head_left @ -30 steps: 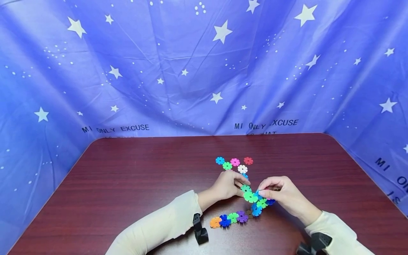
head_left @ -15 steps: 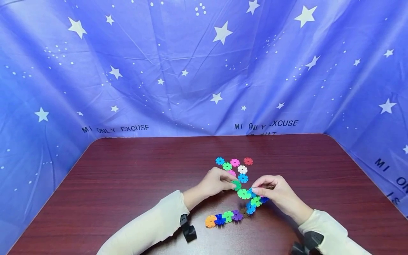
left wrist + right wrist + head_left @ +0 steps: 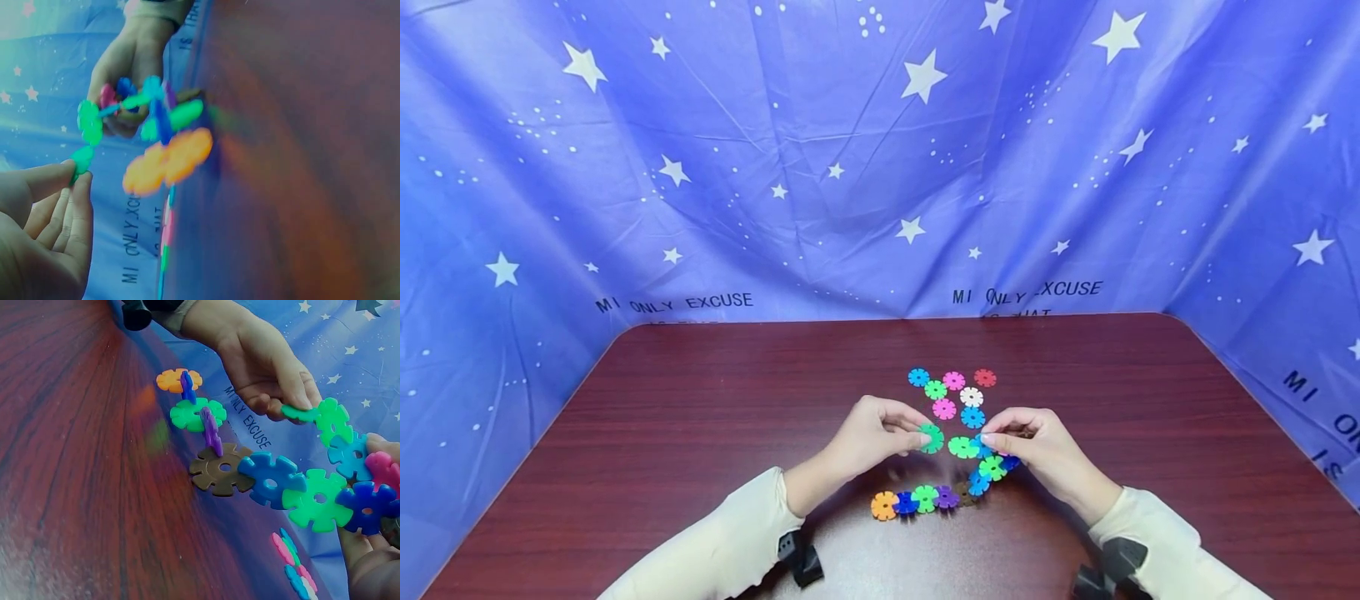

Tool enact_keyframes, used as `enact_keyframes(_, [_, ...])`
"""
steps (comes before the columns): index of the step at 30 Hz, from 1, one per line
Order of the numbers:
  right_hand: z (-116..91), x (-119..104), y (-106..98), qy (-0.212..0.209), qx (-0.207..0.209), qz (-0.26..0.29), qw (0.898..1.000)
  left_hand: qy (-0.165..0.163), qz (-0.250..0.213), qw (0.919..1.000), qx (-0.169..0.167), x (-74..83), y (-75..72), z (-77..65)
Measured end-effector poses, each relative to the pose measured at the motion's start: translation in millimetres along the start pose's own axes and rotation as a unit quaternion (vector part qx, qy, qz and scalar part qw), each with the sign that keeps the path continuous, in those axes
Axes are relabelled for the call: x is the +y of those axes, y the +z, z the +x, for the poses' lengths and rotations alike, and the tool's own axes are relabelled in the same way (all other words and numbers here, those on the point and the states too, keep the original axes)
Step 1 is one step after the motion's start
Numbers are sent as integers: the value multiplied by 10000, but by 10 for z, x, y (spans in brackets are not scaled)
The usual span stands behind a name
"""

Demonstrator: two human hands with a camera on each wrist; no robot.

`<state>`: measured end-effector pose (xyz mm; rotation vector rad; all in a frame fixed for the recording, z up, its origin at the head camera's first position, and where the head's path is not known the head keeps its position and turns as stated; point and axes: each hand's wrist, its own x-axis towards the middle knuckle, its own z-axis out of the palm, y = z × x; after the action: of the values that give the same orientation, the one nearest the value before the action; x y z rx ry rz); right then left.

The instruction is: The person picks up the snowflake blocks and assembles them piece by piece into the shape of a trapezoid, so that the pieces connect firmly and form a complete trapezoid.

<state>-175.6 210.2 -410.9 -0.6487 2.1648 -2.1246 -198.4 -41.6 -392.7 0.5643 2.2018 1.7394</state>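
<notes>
My left hand point(image 3: 872, 437) pinches a green notched disc point(image 3: 932, 438) between thumb and fingertips. Held by my right hand point(image 3: 1045, 450) is a chain of interlocking discs, gripped around a light blue disc point(image 3: 350, 456). At the chain's near end a light green disc point(image 3: 964, 447) points toward the left hand; a gap separates it from the green disc in the head view. The rest of the chain runs through a brown disc point(image 3: 222, 469) and a purple disc point(image 3: 947, 497) to an orange disc point(image 3: 885, 506) at its far tip. My right fingers partly hide a pink disc point(image 3: 382, 469).
Several loose discs lie on the dark red table point(image 3: 737, 392) beyond the hands, among them a red disc point(image 3: 985, 378), a white disc point(image 3: 972, 397) and a pink disc point(image 3: 944, 409). A blue star-print curtain point(image 3: 820, 150) surrounds the table's back and sides.
The left hand has moved left, carrying the green disc away from the chain's light green end. My right hand and the chain have shifted slightly left. A pink loose disc has come into view.
</notes>
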Motion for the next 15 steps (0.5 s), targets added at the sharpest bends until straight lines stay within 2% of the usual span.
enact_keyframes(8, [19, -4, 30, 3, -44, 117, 9999, 312, 83, 9991, 257, 24, 64, -98])
enact_keyframes(15, [32, -12, 50, 42, -9, 89, 10000, 497, 466, 9966, 455, 50, 87, -117])
